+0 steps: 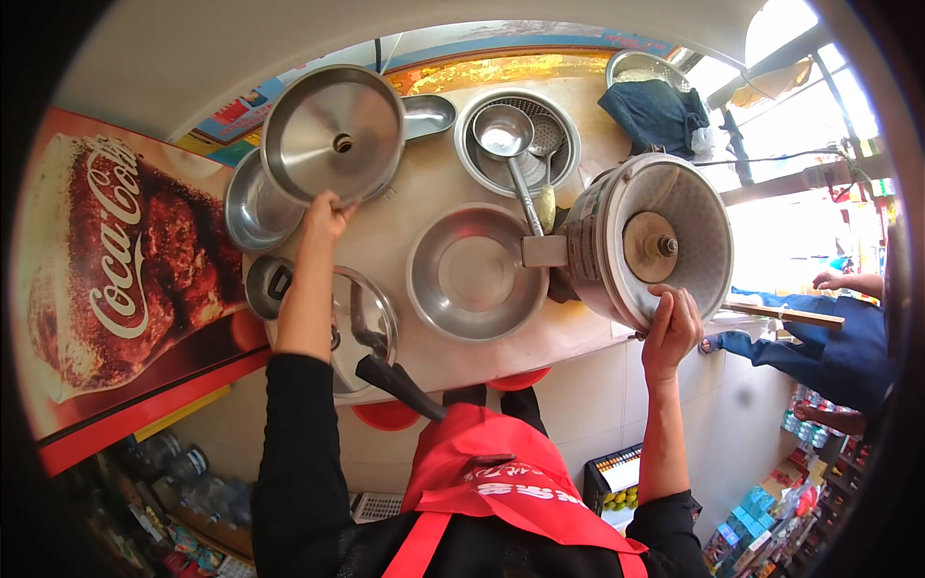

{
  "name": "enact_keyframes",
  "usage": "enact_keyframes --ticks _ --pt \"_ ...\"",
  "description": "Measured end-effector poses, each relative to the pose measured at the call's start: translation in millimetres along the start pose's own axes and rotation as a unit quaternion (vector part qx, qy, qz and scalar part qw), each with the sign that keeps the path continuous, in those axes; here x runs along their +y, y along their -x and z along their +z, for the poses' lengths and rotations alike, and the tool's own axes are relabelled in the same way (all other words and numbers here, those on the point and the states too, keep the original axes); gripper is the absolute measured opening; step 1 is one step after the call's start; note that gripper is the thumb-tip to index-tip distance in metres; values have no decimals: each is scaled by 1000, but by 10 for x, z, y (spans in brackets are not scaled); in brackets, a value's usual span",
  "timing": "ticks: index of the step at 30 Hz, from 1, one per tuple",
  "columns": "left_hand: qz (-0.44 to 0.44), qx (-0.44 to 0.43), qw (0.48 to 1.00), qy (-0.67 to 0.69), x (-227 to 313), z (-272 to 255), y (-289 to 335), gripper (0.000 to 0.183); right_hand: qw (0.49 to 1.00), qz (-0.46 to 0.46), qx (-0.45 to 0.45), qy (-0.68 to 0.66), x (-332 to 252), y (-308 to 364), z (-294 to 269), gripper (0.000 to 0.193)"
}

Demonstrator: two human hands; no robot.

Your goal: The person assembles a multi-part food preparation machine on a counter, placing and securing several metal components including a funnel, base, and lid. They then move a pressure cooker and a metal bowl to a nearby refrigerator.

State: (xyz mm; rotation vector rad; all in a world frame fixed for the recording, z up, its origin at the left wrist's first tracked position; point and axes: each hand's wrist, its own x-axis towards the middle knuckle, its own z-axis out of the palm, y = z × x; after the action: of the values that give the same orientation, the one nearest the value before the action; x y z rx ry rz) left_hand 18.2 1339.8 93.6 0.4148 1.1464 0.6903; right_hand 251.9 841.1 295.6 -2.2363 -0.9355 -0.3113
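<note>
My left hand (pixel 330 214) is closed on the near rim of a round steel pan (pixel 308 111) with a fitting at its centre. The pan is raised and tilted at the back left, over a shallow steel bowl (pixel 258 207). On the right, my right hand (pixel 673 329) has its fingers curled over the near rim of a metal drum (pixel 701 217). This drum tilts toward me and shows a threaded spindle (pixel 665 246) inside. Between my hands a wide steel basin (pixel 477 272) rests on the table, with nothing in it.
Behind the basin, a bowl (pixel 467 159) holds a ladle (pixel 503 130) and a skimmer (pixel 546 135). A glass lid (pixel 371 308) lies at the near left, beside a black handle (pixel 400 385). Dark cloth (pixel 655 116) drapes the back right. Another person in blue (pixel 819 347) is at far right.
</note>
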Motion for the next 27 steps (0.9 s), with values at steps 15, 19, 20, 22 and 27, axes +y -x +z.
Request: enact_keyframes --ticks 15,19,20,22,27 --pt "-192 -120 882 -412 -1775 -530 1758 48 1000 -12 3 1 -36 13 -12 18" --pt "33 -167 818 -549 -1805 -620 1485 67 1000 -11 0 3 -20 25 -14 18" --pt "101 -165 770 -608 -1790 -620 1382 72 1000 -10 -3 4 -15 26 -14 18" --pt "191 -71 784 -587 -1665 -549 1113 75 1000 -6 -7 6 -6 31 -14 19" --pt "312 -81 703 -634 -889 -298 148 50 1000 -6 -2 9 -10 21 12 20"
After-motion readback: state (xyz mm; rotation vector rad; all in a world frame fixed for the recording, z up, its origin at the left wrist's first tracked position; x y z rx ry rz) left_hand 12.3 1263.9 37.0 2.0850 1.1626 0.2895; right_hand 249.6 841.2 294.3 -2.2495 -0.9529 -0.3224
